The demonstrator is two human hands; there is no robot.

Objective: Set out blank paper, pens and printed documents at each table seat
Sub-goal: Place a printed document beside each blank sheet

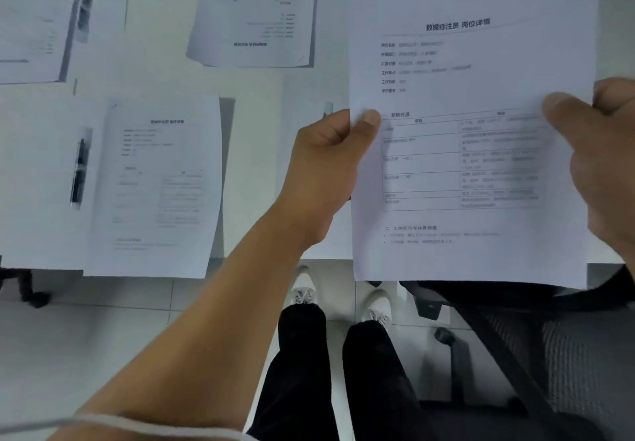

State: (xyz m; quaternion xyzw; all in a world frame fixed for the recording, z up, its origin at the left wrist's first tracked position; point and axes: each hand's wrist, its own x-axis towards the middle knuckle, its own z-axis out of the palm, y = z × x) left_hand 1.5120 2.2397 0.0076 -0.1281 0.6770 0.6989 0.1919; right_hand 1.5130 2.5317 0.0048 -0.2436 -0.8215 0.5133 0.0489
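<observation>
Above the table edge, both hands (323, 162) (604, 152) pinch a printed document (464, 72).

The left grip (330, 162) pinches a sheet's edge, thumb on top. The right grip (598, 152) pinches the opposite edge, fingers curled.

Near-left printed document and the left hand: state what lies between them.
In the head view, only bare white table separates the near-left printed document from the left hand, which grips the held document.
</observation>
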